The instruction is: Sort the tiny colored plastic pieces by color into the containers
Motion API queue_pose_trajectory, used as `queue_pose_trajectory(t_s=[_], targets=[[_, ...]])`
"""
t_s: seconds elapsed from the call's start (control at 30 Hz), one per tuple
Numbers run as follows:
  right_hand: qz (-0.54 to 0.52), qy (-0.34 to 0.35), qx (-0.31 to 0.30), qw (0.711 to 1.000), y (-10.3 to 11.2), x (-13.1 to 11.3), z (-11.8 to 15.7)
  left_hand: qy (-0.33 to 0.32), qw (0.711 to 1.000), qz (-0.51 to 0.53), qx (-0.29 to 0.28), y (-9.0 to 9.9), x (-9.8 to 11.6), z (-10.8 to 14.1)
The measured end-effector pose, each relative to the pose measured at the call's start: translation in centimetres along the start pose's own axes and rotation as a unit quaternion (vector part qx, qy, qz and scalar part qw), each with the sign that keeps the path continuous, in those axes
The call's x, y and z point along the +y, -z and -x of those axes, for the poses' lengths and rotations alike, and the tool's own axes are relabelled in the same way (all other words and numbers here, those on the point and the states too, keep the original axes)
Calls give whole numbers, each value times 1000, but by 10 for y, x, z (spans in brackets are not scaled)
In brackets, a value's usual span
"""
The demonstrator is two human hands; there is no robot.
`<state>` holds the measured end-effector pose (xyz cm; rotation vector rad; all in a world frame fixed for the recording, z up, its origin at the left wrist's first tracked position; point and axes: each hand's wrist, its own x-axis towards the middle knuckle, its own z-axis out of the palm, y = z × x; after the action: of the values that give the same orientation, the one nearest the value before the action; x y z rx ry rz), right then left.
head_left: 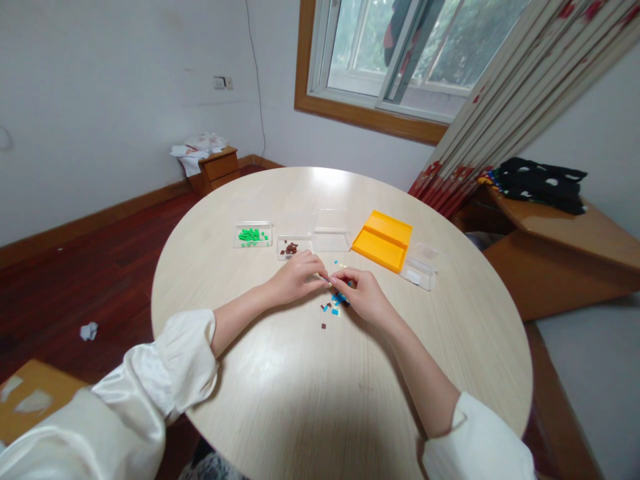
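The wearer's pale, satiny left sleeve [125,380] lay nearest the camera, with the right sleeve [480,443] opposite. Between the fingertips, a small piece [329,285] was noted, cream as far as could be made out. It was judged very light and stiff, with smooth faces liable to slip; its edges offered the surest hold, between thumb and forefinger.

The left hand [297,277] reached in palm down, wrist nearly level, and the right hand [369,297] came in from the opposite side, fingers curled. Both were pinched on that piece, tips almost meeting; how the grip was shared could not be determined.

Loose blue, brown and cream pieces [335,311] lay on the desk [280,400] beneath and just nearer than the right hand. Beyond the left hand stood a tray [304,245] of brown pieces and, further left, green pieces [251,235] in another. A yellow case [383,241] lay open beyond the right hand.
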<state>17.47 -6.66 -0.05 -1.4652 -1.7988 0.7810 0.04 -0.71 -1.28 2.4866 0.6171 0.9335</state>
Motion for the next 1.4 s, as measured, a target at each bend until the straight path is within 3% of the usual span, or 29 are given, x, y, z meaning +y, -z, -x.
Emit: queue_pose_trajectory(t_s=[0.2, 0.4, 0.6, 1.17, 1.4], targets=[[24, -4, -14, 1000, 9, -2, 1, 15, 1000, 7, -2, 4, 2, -1], [97, -9, -122, 988, 22, -7, 9, 120, 989, -46, 79, 10, -16, -3], [114, 4, -158, 981, 19, -13, 12, 173, 973, -108, 110, 15, -34, -3], [130, 17, -160, 978, 16, -8, 13, 223, 956, -152, 111, 15, -41, -1], [116, 6, -98, 988, 16, -6, 10, 207, 958, -161, 115, 17, -34, -3]])
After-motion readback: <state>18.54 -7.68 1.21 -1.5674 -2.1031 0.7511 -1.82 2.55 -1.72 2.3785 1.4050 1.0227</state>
